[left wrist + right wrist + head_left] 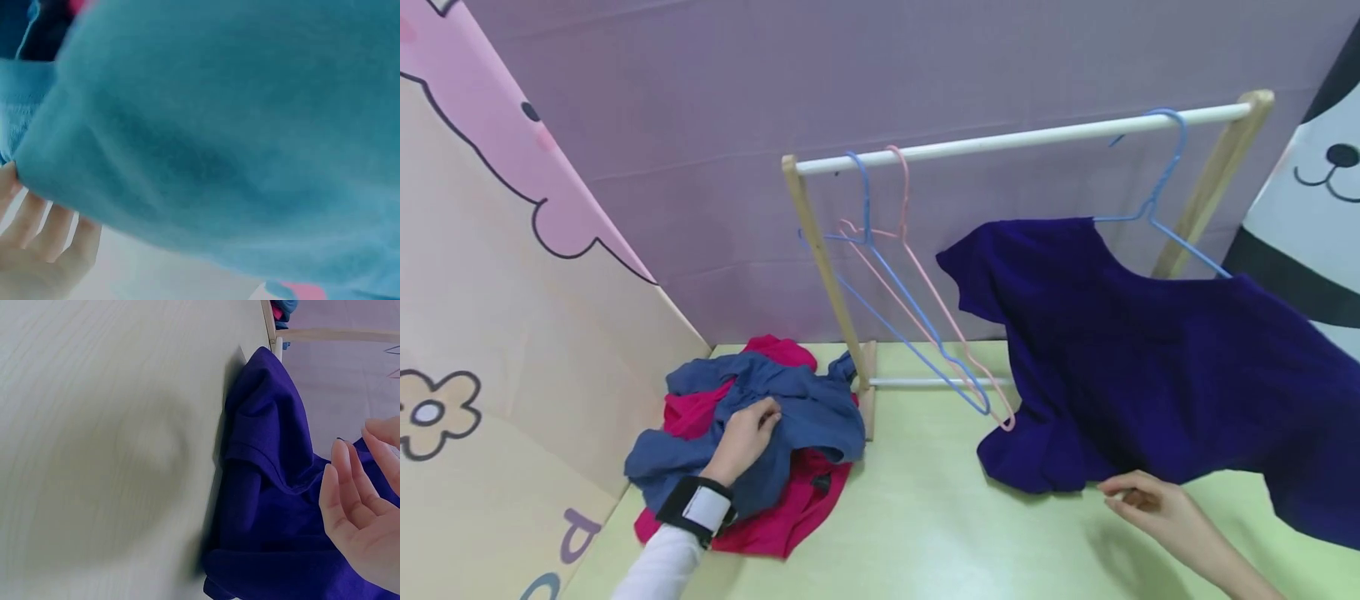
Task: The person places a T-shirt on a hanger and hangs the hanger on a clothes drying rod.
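Observation:
A dark purple short-sleeved top [1120, 358] hangs from a blue hanger [1167, 171] at the right end of the rack. Just below its hem is my right hand [1157, 508], fingers loosely bent; the right wrist view shows a gap between thumb and fingertips [340, 453], with nothing held. On the left, a slate-blue garment [775, 392] lies heaped over a crimson garment [805, 512]. My left hand [747, 437] pinches the blue cloth on top of the heap. In the left wrist view that cloth [206, 144] fills most of the picture, its edge at the fingertips.
The rack's white rail [1030, 137] rests on wooden posts. From its left end hang a blue hanger [867, 200] and a pink hanger [904, 192], both without clothes. A decorated panel [497, 333] stands at left, a purple cloth backdrop [700, 125] behind, above the pale green table [940, 517].

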Demonstrator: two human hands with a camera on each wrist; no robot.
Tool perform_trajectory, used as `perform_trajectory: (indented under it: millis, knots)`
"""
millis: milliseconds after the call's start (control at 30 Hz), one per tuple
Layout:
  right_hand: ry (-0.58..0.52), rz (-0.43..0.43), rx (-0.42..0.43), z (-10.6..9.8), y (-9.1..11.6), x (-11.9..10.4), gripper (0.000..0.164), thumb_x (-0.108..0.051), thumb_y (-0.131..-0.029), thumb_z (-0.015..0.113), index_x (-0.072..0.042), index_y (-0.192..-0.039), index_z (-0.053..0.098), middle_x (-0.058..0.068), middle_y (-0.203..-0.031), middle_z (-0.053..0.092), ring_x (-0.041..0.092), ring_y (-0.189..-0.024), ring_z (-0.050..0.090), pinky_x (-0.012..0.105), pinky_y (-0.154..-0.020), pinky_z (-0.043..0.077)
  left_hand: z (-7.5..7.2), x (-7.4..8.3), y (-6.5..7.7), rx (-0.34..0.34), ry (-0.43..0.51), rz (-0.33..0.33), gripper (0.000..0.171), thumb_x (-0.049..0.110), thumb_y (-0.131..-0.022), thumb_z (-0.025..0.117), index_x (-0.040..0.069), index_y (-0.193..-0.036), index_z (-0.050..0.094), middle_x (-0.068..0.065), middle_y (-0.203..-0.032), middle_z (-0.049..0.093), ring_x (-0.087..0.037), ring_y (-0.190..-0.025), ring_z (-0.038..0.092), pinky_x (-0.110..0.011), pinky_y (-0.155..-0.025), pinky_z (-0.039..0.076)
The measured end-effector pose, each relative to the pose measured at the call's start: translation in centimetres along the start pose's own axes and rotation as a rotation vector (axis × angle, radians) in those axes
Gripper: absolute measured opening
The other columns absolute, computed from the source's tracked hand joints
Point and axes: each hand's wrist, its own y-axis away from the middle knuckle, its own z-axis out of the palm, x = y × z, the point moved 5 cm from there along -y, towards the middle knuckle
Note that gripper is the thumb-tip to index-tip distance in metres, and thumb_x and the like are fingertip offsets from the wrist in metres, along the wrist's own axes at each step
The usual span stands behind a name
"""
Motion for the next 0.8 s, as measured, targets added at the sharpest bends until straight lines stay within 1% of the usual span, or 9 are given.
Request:
perform_trajectory:
  millis: [67,167,300,467,600,667,800]
  knots:
    - [-0.015,-0.038,0.003,0.1,0.0,0.0,0.023,0.008,-0.073,0.064,-0.012,-0.085,0.065,-0.02,-0.081,0.059,-0.001,-0.063,0.053,0.015,-0.053,0.041,-0.9,0.7,-0.7,0.045,0.023,0.014,0.004,0.001,-0.083,0.058,0.004,-0.08,0.059,-0.006,-0.077,0.061,-0.019,-0.071,0.057,-0.035,-0.061,0.044]
    - [-0.04,-0.084,0.002,0.2,0.0,-0.1,0.032,0.012,-0.071,0.064,-0.017,-0.086,0.065,-0.019,-0.082,0.059,-0.001,-0.064,0.053,0.014,-0.054,0.04,-2.4,1.7,-1.7,0.096,0.064,0.014,0.004,0.001,-0.084,0.056,0.002,-0.084,0.06,-0.009,-0.079,0.062,-0.021,-0.073,0.057,-0.037,-0.064,0.044]
    - [-0.046,-0.089,-0.003,0.2,0.0,0.0,0.036,0.013,-0.07,0.064,-0.019,-0.086,0.065,-0.02,-0.083,0.059,-0.001,-0.064,0.053,0.013,-0.054,0.04,-4.3,2.9,-3.1,0.139,0.084,0.015,0.006,0.002,-0.085,0.055,0.001,-0.088,0.06,-0.013,-0.082,0.062,-0.025,-0.076,0.056,-0.039,-0.067,0.043]
    - [-0.045,-0.086,-0.012,0.2,0.0,0.1,0.035,0.013,-0.07,0.064,-0.018,-0.086,0.065,-0.02,-0.083,0.059,-0.001,-0.064,0.053,0.014,-0.053,0.04,-6.7,4.4,-4.7,0.194,0.099,0.051,0.007,0.002,-0.086,0.054,0.0,-0.089,0.059,-0.016,-0.084,0.063,-0.028,-0.078,0.057,-0.041,-0.068,0.042]
    - [-0.048,-0.088,-0.027,0.1,-0.1,0.0,0.033,0.012,-0.071,0.064,-0.018,-0.086,0.065,-0.02,-0.083,0.058,-0.001,-0.064,0.053,0.014,-0.053,0.041,-8.5,5.8,-5.8,0.221,0.139,0.042,0.008,0.005,-0.087,0.053,-0.001,-0.091,0.059,-0.017,-0.086,0.062,-0.03,-0.08,0.058,-0.042,-0.068,0.043]
    - [-0.051,-0.093,-0.03,0.2,-0.1,-0.1,0.033,0.012,-0.07,0.064,-0.017,-0.086,0.064,-0.02,-0.083,0.058,-0.001,-0.064,0.054,0.014,-0.053,0.041,-9.3,6.7,-6.3,0.216,0.154,0.031,0.011,0.008,-0.089,0.052,-0.001,-0.092,0.058,-0.018,-0.089,0.062,-0.031,-0.082,0.058,-0.042,-0.069,0.044]
    - [-0.055,-0.098,-0.03,0.1,-0.1,-0.1,0.033,0.012,-0.07,0.064,-0.017,-0.086,0.064,-0.02,-0.083,0.058,-0.001,-0.064,0.054,0.014,-0.053,0.041,-10.7,8.9,-7.6,0.214,0.179,0.041,0.016,0.012,-0.091,0.05,-0.001,-0.094,0.059,-0.019,-0.092,0.062,-0.03,-0.082,0.06,-0.04,-0.068,0.045]
